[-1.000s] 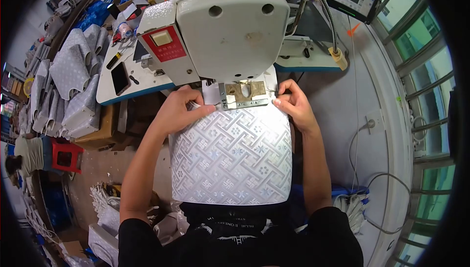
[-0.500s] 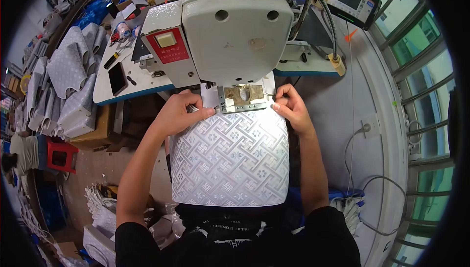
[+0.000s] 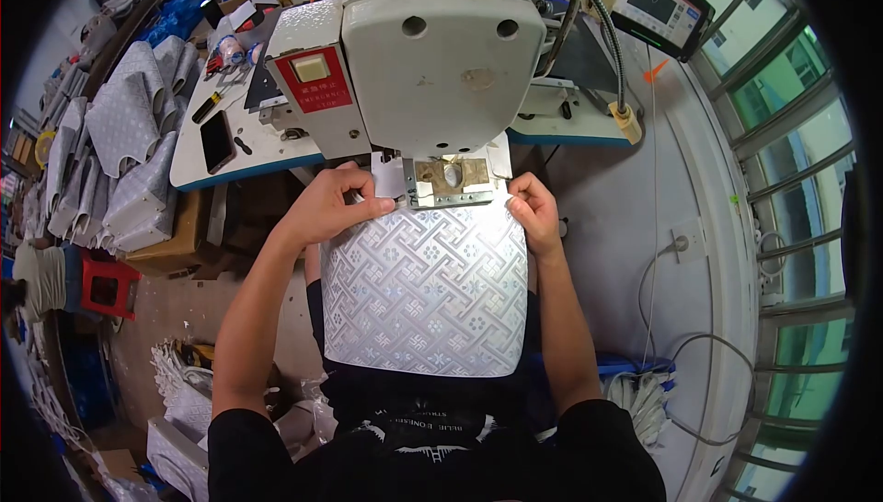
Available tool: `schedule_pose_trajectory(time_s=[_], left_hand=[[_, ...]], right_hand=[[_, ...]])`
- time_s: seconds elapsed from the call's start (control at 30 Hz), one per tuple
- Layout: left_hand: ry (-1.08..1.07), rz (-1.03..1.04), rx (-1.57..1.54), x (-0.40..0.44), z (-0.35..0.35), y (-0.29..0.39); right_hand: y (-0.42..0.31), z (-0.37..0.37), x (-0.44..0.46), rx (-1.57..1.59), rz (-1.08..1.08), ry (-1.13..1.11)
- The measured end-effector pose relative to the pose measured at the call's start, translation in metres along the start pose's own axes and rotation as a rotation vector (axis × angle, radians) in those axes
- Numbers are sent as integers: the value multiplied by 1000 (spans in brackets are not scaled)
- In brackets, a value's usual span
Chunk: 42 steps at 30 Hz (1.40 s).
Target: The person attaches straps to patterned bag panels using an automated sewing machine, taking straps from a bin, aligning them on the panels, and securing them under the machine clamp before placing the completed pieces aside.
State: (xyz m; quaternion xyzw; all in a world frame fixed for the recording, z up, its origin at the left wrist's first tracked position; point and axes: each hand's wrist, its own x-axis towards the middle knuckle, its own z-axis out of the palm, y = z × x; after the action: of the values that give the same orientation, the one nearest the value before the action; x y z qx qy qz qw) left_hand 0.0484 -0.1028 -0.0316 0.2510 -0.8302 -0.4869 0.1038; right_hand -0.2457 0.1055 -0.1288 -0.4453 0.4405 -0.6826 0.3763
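Note:
A silvery white patterned panel [image 3: 428, 295] hangs toward my lap, its upper edge at the metal clamp plate [image 3: 451, 180] of a large sewing machine [image 3: 441, 69]. My left hand [image 3: 333, 206] pinches the panel's upper left corner, thumb on top, just left of the clamp. At the upper right corner, my right hand [image 3: 535, 209] grips the panel between thumb and curled fingers. A white flat piece [image 3: 388, 175] lies left of the clamp. The needle area is hidden behind the machine head.
A phone [image 3: 217, 142] and a yellow-black cutter [image 3: 206, 107] lie on the white tabletop [image 3: 267, 148]. Folded patterned pieces [image 3: 129, 125] are piled at left, above a red stool [image 3: 108, 288]. A screen [image 3: 658, 0] stands at upper right. A lamp on a flexible neck [image 3: 625, 123] hangs right of the machine.
My right hand has shifted slightly left and down, with its fingers more curled. The panel's lower edge sits slightly higher and further left. The view has also shifted a little.

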Motion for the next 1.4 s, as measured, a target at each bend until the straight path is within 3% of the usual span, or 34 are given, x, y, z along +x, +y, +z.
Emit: schedule_pose_trajectory(time_s=[0.2,0.3,0.4,0.5,0.7,1.03,1.27,1.4], left_hand=[[24,31,20,-6,1,1],[217,327,341,-10,10,1],[242,250,326,-13,23,5],[219,191,233,-10,22,4],[86,119,-26,0,14,-2],[45,128,-41,4,10,-3],[68,59,-8,-3,12,2],[203,90,-44,-6,13,-2]], right_hand=[[-11,1,2,-115,63,-15],[-25,9,3,-148,102,-2],[-35,23,0,-186,167,29],[-30,37,1,-116,241,194],[-36,35,-1,-289,180,152],[-33,31,-1,-324,219,142],[-24,25,1,-303,166,106],[-20,29,1,-255,131,145]])
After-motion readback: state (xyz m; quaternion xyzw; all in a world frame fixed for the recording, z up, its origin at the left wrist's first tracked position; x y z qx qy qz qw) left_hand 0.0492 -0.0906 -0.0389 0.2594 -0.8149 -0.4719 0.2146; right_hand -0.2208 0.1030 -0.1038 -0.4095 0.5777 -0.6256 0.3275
